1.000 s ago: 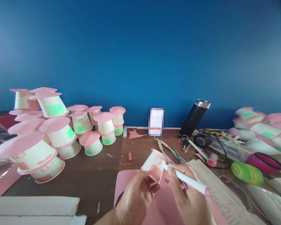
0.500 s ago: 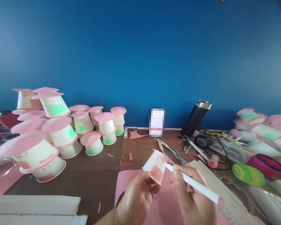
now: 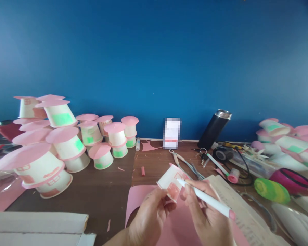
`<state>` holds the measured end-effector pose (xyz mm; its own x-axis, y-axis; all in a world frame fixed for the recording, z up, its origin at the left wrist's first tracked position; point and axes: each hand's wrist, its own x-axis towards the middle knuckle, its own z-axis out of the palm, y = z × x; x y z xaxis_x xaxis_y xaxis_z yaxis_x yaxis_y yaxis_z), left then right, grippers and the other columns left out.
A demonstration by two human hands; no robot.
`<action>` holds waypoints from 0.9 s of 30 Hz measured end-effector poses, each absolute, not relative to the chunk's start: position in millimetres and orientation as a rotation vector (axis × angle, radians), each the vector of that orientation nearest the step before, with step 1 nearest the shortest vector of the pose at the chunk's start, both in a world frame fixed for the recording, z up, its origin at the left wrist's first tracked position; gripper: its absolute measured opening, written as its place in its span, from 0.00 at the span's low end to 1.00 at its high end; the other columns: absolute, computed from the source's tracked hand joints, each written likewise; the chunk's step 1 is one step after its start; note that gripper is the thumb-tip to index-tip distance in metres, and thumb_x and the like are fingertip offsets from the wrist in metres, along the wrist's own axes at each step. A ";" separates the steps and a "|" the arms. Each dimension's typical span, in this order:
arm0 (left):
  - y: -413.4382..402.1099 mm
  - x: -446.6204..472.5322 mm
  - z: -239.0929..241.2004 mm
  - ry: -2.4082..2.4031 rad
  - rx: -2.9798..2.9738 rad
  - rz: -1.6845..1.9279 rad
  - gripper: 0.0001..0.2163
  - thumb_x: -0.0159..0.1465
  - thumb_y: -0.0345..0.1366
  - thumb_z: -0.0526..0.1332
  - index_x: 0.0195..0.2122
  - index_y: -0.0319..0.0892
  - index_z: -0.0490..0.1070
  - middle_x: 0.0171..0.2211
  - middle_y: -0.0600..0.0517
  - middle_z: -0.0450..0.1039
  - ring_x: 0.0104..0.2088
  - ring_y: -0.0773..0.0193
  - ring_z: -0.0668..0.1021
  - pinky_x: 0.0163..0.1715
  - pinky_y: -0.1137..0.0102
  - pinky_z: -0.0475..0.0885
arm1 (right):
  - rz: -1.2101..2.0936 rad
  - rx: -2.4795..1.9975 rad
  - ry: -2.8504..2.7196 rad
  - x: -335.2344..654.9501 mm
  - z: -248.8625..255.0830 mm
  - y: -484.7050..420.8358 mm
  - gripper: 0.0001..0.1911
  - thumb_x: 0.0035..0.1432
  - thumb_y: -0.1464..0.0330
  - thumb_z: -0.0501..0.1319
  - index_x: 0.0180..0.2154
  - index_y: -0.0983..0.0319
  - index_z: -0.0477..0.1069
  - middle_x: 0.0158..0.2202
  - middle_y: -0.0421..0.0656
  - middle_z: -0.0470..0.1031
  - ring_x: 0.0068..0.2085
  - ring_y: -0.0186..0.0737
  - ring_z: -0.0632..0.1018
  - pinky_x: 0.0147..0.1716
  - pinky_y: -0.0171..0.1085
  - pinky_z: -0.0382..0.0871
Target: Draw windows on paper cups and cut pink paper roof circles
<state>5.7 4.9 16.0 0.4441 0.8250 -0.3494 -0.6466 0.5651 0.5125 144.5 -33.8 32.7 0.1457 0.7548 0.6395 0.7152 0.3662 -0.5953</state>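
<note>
My left hand (image 3: 151,213) grips a small white paper cup (image 3: 166,178) by its rim, tilted on its side. A reddish filled patch and a thin window-like outline are drawn on the cup's wall. In my right hand (image 3: 207,212) is a white felt-tip marker (image 3: 213,200) with a pink end, its tip at the drawn outline. Whether the tip touches the wall I cannot tell. Pink paper (image 3: 181,225) lies beneath both hands. A small pink marker cap (image 3: 143,171) rests on the table beyond them.
Stacked paper cups with pink paper roofs (image 3: 33,157) stand at left; more cups (image 3: 295,145) are piled at right. A black bottle (image 3: 215,128) leans on the blue wall. Pliers (image 3: 186,164), keys (image 3: 204,157) and a green-yellow item (image 3: 272,190) lie right. Grey cardboard (image 3: 38,223) is front left.
The marker tip has shifted slightly left and down across the cup's wall, my right hand with it. The cup has turned a little in my left hand.
</note>
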 end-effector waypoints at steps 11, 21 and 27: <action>4.4 5.0 19.2 0.607 0.376 0.933 0.06 0.56 0.34 0.65 0.31 0.36 0.76 0.32 0.47 0.70 0.38 0.57 0.69 0.41 0.64 0.64 | -0.044 -1.378 -1.615 142.0 41.1 -33.3 0.07 0.65 0.67 0.56 0.40 0.59 0.72 0.31 0.43 0.78 0.34 0.41 0.80 0.33 0.36 0.75; 4.2 4.9 19.3 0.605 0.374 0.938 0.07 0.56 0.35 0.65 0.32 0.37 0.77 0.33 0.47 0.71 0.40 0.55 0.70 0.42 0.63 0.65 | 0.004 -1.360 -1.616 143.3 36.3 -31.7 0.06 0.66 0.68 0.56 0.41 0.59 0.71 0.33 0.43 0.76 0.36 0.40 0.79 0.39 0.36 0.73; 4.5 5.0 19.7 0.598 0.358 0.929 0.06 0.58 0.34 0.64 0.33 0.36 0.77 0.32 0.47 0.71 0.39 0.57 0.70 0.41 0.65 0.65 | -0.001 -1.374 -1.603 142.6 36.7 -31.2 0.06 0.66 0.68 0.56 0.41 0.59 0.71 0.33 0.43 0.76 0.36 0.40 0.79 0.38 0.36 0.73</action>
